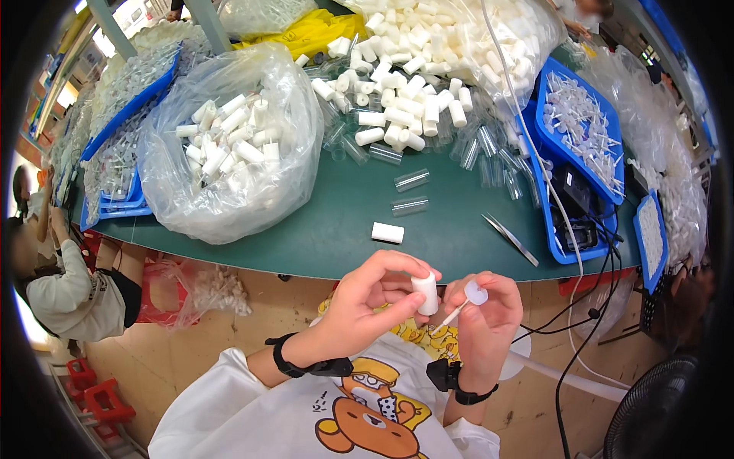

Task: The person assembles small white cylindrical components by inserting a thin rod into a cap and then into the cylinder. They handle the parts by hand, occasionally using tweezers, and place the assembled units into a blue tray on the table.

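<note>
Just off the table's front edge, my left hand (376, 294) is closed round a white cylinder (425, 297) held upright between thumb and fingers. Close beside it, my right hand (493, 314) pinches a small part with a round translucent disc (475, 294) and a thin white stem, which slants down to the left. The stem's tip is apart from the cylinder. In front of my hands, another white cylinder (388, 232) lies on the green table (321, 249). Beyond it lie two clear tubes (411, 180), one behind the other.
A pile of white cylinders (405, 107) and clear tubes covers the table's far middle. At left sits a clear plastic bag (260, 191) of cylinders with stems. Tweezers (510, 239) lie at right, near a blue tray (585, 126) of disc-headed stems and dark cables. Another person (73, 291) sits at far left.
</note>
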